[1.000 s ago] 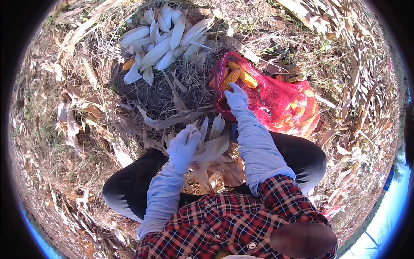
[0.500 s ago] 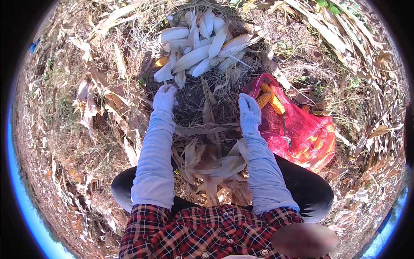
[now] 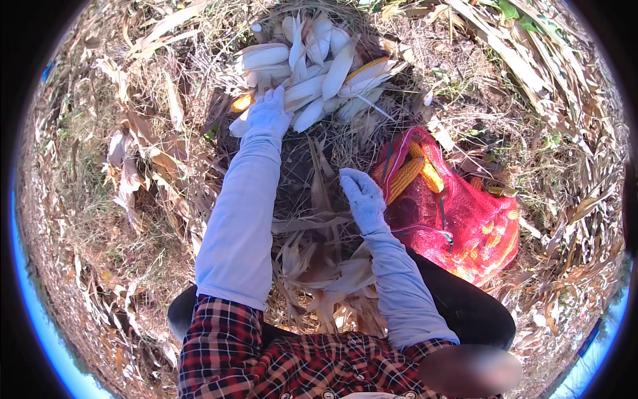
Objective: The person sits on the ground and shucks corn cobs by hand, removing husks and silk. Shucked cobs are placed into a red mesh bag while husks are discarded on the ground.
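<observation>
My left hand (image 3: pixel 269 114), in a white glove, reaches to the near left side of a pile of corn ears in pale husks (image 3: pixel 307 88). Its fingers are stretched out and lie over the husks without closing on an ear. Bare yellow kernels of one corn ear (image 3: pixel 242 102) show just left of the fingers. My right hand (image 3: pixel 363 199), gloved too, hovers beside the open mouth of a red mesh sack (image 3: pixel 458 206). Its fingers are pressed together, and whatever they hold, if anything, is hidden. Husked yellow corn ears (image 3: pixel 407 178) lie at the sack's mouth.
Loose dry husks (image 3: pixel 325 266) lie between my bent legs (image 3: pixel 465 299). More corn ears show through the sack's mesh. Dry stalks (image 3: pixel 512 50) and leaves cover the ground at the far right, with dry grass (image 3: pixel 113 219) on the left.
My left hand has moved forward and right onto the husked pile, its fingers spreading. My right hand has shifted left and slightly nearer to me, away from the sack.
</observation>
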The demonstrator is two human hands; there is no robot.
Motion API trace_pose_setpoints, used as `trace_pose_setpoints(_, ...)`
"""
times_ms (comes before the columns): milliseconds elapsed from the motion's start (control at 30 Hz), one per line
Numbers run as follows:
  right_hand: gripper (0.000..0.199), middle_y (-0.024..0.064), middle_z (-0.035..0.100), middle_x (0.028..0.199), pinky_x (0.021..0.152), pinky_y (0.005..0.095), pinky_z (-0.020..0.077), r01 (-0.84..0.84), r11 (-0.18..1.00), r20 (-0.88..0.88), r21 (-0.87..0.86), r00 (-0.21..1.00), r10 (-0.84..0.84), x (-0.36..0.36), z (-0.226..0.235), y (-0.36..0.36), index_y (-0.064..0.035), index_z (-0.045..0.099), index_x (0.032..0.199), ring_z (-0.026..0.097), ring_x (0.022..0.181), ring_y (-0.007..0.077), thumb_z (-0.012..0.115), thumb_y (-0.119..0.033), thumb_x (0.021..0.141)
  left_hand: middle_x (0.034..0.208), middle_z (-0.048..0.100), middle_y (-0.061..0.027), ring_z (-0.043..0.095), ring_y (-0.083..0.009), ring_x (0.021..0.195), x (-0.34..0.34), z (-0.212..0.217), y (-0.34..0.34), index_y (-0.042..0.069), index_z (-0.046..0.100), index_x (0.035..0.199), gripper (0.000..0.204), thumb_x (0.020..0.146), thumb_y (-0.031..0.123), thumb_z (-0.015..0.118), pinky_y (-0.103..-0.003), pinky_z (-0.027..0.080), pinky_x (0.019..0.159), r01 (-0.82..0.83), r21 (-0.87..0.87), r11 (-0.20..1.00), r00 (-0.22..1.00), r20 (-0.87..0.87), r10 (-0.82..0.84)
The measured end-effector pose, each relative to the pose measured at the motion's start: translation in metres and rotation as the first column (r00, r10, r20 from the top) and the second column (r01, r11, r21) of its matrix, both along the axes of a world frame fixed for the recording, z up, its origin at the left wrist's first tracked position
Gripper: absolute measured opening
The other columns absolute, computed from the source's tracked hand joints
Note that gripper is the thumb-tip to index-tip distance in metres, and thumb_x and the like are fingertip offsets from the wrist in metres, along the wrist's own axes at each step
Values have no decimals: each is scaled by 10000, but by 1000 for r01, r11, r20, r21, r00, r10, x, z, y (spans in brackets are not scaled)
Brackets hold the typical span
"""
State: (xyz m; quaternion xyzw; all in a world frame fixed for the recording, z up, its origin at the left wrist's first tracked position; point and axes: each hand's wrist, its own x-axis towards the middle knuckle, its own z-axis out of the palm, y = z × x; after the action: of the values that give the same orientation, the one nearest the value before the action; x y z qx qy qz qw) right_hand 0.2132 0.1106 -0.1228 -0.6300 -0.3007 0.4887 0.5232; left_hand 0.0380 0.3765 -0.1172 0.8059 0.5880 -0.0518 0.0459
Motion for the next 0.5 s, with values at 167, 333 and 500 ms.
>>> trace_pose_setpoints(167, 293, 49, 731, 1151, 919, 258, 535, -33, 999, -26, -37, 999, 32, -3, 1, 4, -16, 698, 1279, 668, 1026, 104, 697, -143, 1015, 1383, 669, -148, 652, -335, 1271, 26, 7, 15, 120, 499, 1517, 763, 872, 437, 754, -455, 498, 1075, -109, -250, 962, 987, -138, 76)
trace_pose_setpoints(333, 303, 68, 740, 1124, 898, 282, 550, -52, 998, -52, -37, 997, 50, -4, -9, 4, -18, 706, 1258, 686, 1001, 130, 695, -190, 1009, 1259, 721, -169, 699, -303, 1172, 22, 22, -22, 71, 607, 1417, 667, 873, 434, 742, -416, 535, 1009, -153, -422, 893, 965, 133, 228)
trace_pose_setpoints(500, 282, 75, 742, 996, 794, 312, 566, -72, 986, -361, -149, 933, 13, -13, 33, 5, -39, 732, 1203, 699, 910, 144, 707, -225, 992, 1086, 726, -78, 701, -183, 891, -43, 9, -116, -19, 654, 1289, 521, 933, 346, 764, -286, 555, 831, 103, -840, 533, 6, 536, 844)
